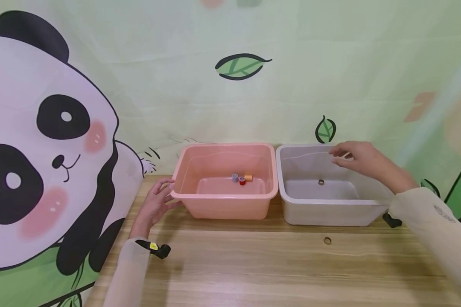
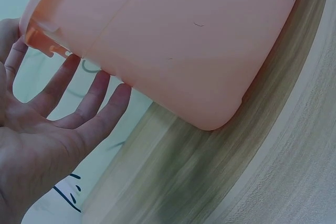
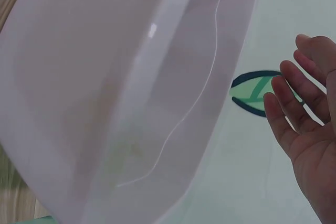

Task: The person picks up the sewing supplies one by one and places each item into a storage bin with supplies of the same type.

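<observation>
A pink plastic bin [image 1: 226, 208] stands at the middle of the table. My left hand [image 1: 157, 204] is at its left end, fingertips touching the outer wall close below the rim; in the left wrist view the fingers [image 2: 94, 100] are spread against that wall. Inside the bin lie a small blue-grey cylinder [image 1: 235, 177], a red one [image 1: 242, 181] and an orange one [image 1: 248, 178]. Above the grey bin [image 1: 330, 213], my right hand [image 1: 363, 158] hovers with relaxed fingers and nothing in them. A small brownish ring [image 1: 321, 182] lies on that bin's floor.
Another small ring [image 1: 328, 241] lies on the wooden table [image 1: 246, 268] in front of the grey bin. The two bins stand side by side, rims nearly meeting. Right behind them hangs a pale green cloth [image 1: 169, 76] printed with a panda and leaves.
</observation>
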A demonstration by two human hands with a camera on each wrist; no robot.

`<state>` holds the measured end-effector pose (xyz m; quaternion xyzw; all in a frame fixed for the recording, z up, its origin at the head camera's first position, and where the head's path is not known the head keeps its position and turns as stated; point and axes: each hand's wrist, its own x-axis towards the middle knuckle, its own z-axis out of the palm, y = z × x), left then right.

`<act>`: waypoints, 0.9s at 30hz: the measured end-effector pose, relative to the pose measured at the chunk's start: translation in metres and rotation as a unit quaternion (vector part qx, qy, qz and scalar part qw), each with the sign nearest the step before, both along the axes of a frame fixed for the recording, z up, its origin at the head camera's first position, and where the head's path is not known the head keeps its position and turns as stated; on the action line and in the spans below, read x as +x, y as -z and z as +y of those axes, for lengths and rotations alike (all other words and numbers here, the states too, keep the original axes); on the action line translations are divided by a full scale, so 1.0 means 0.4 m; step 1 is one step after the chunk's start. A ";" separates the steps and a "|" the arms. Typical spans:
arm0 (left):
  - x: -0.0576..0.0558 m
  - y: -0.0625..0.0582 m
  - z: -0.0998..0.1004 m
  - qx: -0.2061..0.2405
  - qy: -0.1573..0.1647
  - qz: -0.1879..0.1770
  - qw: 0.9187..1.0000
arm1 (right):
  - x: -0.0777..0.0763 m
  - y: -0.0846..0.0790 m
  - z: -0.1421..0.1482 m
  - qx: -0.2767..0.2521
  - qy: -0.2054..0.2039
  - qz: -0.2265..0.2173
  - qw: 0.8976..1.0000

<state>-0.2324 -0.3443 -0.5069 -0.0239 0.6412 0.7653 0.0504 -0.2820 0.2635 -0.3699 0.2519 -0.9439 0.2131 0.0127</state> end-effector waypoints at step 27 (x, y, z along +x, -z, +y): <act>0.001 -0.001 -0.001 -0.014 -0.001 -0.010 1.000 | 0.121 0.026 -0.053 -0.031 -0.087 0.145 0.985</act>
